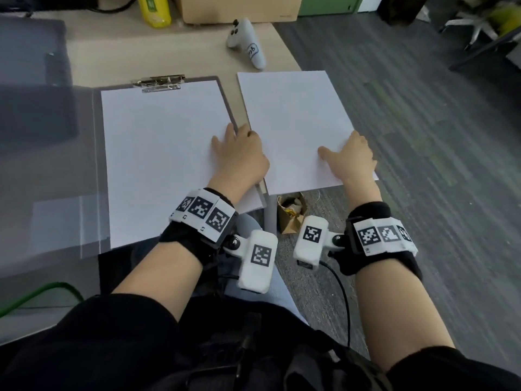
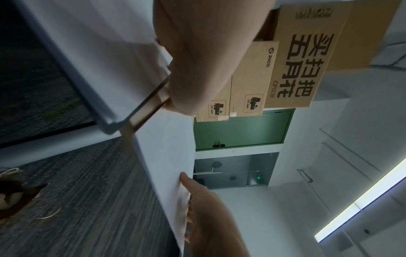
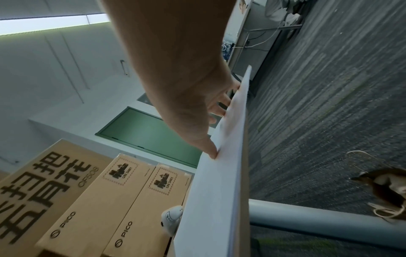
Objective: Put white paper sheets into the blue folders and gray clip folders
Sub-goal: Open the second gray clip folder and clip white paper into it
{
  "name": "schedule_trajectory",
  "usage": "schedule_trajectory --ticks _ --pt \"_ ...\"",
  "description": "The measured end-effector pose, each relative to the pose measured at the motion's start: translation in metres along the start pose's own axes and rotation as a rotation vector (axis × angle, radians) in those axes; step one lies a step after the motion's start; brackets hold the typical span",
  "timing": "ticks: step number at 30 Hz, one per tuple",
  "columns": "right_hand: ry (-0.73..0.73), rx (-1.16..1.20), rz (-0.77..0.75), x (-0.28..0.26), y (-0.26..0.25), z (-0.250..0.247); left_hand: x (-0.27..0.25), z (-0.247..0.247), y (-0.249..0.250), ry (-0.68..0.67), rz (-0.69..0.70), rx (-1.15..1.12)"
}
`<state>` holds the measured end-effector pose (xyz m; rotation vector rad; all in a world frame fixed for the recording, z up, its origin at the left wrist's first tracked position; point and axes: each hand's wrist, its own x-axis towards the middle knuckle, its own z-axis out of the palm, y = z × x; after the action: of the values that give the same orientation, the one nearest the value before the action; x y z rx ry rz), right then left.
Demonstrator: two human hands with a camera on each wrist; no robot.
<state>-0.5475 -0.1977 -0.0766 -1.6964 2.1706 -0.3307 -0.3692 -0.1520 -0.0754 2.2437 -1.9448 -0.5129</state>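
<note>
A gray clip folder [image 1: 224, 94] lies open on the desk, with a white sheet [image 1: 158, 153] under its metal clip [image 1: 159, 82]. Its translucent grey-blue cover [image 1: 50, 170] spreads out to the left. My left hand [image 1: 239, 153] rests on the folder's right edge. Its thumb and forefinger lie flat on the sheet, and the other fingers reach into the gap beside it. A stack of white paper [image 1: 293, 117] lies to the right and overhangs the desk's corner. My right hand [image 1: 349, 158] lies spread on the stack's near right part, its thumb [image 3: 212, 153] pressing the top sheet [image 3: 222, 182].
A white game controller [image 1: 248, 43], a yellow-green bottle [image 1: 153, 9] and cardboard boxes [image 1: 236, 7] stand at the back of the desk. Carpet lies beyond the desk's right edge. A brown paper bag [image 1: 291, 213] sits on the floor by the desk leg [image 1: 270, 213].
</note>
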Motion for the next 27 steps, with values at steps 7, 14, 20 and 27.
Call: schedule_trajectory --ticks 7,14,20,27 --pt "0.102 0.23 0.011 0.005 0.005 -0.013 0.002 0.01 0.009 0.129 -0.037 -0.078" --pt "0.313 0.288 -0.08 -0.007 0.003 -0.014 0.002 0.015 0.008 0.158 -0.031 -0.107" --pt "0.523 0.367 -0.204 -0.026 -0.012 -0.029 0.002 0.001 0.004 0.108 -0.011 -0.15" --pt "0.708 0.714 -0.423 -0.041 -0.04 -0.05 0.004 -0.026 -0.007 0.39 0.01 -0.753"
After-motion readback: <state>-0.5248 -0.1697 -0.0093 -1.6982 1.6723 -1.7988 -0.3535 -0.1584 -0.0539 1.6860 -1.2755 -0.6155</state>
